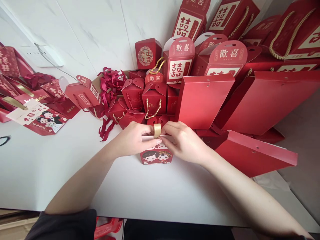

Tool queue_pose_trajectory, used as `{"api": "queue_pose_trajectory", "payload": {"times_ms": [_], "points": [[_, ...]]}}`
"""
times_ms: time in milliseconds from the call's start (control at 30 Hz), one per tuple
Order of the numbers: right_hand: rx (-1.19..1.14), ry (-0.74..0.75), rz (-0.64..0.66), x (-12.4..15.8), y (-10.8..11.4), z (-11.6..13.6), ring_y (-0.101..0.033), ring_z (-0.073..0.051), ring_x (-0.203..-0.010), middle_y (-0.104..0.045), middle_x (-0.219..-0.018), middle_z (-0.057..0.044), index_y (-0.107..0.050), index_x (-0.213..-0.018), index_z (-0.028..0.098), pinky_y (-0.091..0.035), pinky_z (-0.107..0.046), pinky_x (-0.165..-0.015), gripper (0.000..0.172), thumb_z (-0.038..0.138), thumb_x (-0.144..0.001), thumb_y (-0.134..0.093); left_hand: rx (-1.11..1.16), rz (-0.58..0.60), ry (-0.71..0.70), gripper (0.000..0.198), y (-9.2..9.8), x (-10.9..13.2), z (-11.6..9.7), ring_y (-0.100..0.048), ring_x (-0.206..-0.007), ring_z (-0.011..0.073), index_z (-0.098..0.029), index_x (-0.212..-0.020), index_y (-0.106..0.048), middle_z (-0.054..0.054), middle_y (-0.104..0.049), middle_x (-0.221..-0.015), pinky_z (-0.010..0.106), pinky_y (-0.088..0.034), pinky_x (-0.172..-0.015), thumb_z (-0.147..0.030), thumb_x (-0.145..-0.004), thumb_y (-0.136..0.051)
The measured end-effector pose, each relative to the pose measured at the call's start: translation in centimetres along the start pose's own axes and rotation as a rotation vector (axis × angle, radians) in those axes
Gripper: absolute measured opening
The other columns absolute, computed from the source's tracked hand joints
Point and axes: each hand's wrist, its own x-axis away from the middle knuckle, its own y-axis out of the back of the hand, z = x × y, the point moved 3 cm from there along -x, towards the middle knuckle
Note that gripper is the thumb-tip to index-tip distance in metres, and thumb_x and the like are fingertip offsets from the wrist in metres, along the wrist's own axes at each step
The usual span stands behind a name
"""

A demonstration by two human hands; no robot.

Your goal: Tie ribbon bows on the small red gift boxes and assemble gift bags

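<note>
A small red and white gift box (156, 158) printed with two cartoon figures stands upright on the white table in front of me. A gold ribbon loop (157, 130) rises from the middle of its top edge. From the left, my left hand (136, 138) pinches the top edge of the box, thumb in front and fingers behind. On the other side my right hand (181, 138) is closed on the same edge, its fingertips close to the ribbon. Both hands cover much of the box's upper part, and some fingers are hidden behind it.
Behind the hands, several red boxes with rope handles (154, 100) are piled up beside dark red ribbons (112, 81). Large red boxes (203, 103) lean at the right. A finished-looking cartoon box (47, 116) lies at the left, near a wall socket (41, 55) with a cable.
</note>
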Motion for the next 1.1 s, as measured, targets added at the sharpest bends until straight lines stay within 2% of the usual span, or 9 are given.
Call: {"api": "queue_pose_trajectory", "payload": {"times_ms": [167,267,367,433,567,700,767,967,1100], "points": [[0.011,0.046,0.019,-0.2,-0.2,-0.4,-0.044,-0.014,-0.068,-0.050,-0.079,0.000,-0.047,-0.083,0.019,-0.038,-0.030,-0.072,0.011,0.019,-0.094,-0.049,-0.195,-0.015,-0.059,0.023,0.2,-0.2,0.5,-0.046,-0.055,0.0085,-0.014,-0.076,-0.066,-0.004,-0.053,-0.059,0.021,-0.030,-0.051,-0.029,-0.088,-0.054],[-0.039,0.052,0.035,-0.3,-0.3,-0.6,-0.046,-0.014,-0.069,-0.052,-0.081,0.000,-0.047,-0.085,0.019,-0.038,-0.029,-0.073,0.010,0.020,-0.095,-0.048,-0.294,0.005,-0.122,0.034,0.5,-0.3,0.9,-0.033,-0.048,0.0065,-0.014,-0.059,-0.048,-0.004,-0.037,-0.051,0.024,-0.023,-0.049,-0.028,-0.090,-0.051],[-0.094,0.046,0.048,-0.3,-0.3,-0.8,-0.046,-0.014,-0.070,-0.052,-0.082,0.000,-0.048,-0.085,0.019,-0.039,-0.028,-0.070,0.011,0.019,-0.096,-0.048,-0.321,0.055,-0.121,0.038,0.8,-0.1,1.1,-0.031,-0.048,0.0065,-0.015,-0.057,-0.036,-0.004,-0.033,-0.052,0.025,-0.021,-0.048,-0.028,-0.091,-0.048],[-0.146,0.038,0.062,-0.4,-0.2,-0.9,-0.048,-0.014,-0.071,-0.052,-0.083,-0.001,-0.050,-0.085,0.019,-0.039,-0.027,-0.068,0.011,0.018,-0.096,-0.047,-0.328,0.088,-0.078,0.034,1.0,0.0,1.3,-0.031,-0.049,0.0071,-0.016,-0.060,-0.040,-0.004,-0.035,-0.053,0.025,-0.021,-0.048,-0.027,-0.092,-0.047],[-0.255,-0.014,0.093,-0.3,0.3,-0.9,-0.051,-0.013,-0.073,-0.056,-0.088,-0.001,-0.056,-0.090,0.019,-0.042,-0.025,-0.068,0.011,0.018,-0.097,-0.047,-0.305,0.105,0.012,0.019,1.3,0.5,1.1,-0.042,-0.053,0.0090,-0.018,-0.077,-0.060,-0.004,-0.050,-0.059,0.023,-0.029,-0.050,-0.033,-0.088,-0.054],[-0.272,-0.063,0.094,-0.1,0.3,-0.8,-0.054,-0.013,-0.077,-0.057,-0.092,-0.002,-0.058,-0.095,0.019,-0.044,-0.026,-0.071,0.008,0.022,-0.095,-0.051,-0.157,0.055,0.061,0.025,1.2,0.6,0.7,-0.061,-0.070,0.0130,-0.021,-0.091,-0.066,-0.002,-0.068,-0.078,0.021,-0.042,-0.063,-0.044,-0.082,-0.064],[-0.257,-0.059,0.083,-0.1,0.0,-0.7,-0.054,-0.014,-0.075,-0.056,-0.089,-0.002,-0.057,-0.092,0.019,-0.044,-0.027,-0.069,0.008,0.026,-0.094,-0.055,-0.104,0.031,0.068,0.022,1.1,0.6,0.5,-0.065,-0.076,0.0142,-0.021,-0.092,-0.067,-0.002,-0.071,-0.084,0.021,-0.045,-0.066,-0.041,-0.083,-0.062],[-0.323,-0.061,-0.020,-0.2,-0.9,-0.8,-0.052,-0.012,-0.069,-0.057,-0.083,0.000,-0.056,-0.085,0.019,-0.041,-0.024,-0.062,0.010,0.023,-0.089,-0.064,-0.195,-0.041,0.004,0.017,0.9,0.6,0.3,-0.059,-0.064,0.0123,-0.018,-0.088,-0.071,-0.001,-0.068,-0.072,0.021,-0.040,-0.058,-0.026,-0.083,-0.057],[-0.383,-0.083,-0.007,-0.1,-0.8,-0.8,-0.052,-0.011,-0.066,-0.060,-0.080,0.001,-0.058,-0.082,0.019,-0.038,-0.022,-0.058,0.010,0.021,-0.088,-0.066,-0.239,0.009,-0.069,0.016,0.9,0.5,0.3,-0.050,-0.057,0.0095,-0.019,-0.081,-0.070,-0.003,-0.061,-0.063,0.022,-0.034,-0.056,-0.023,-0.084,-0.055]]}}
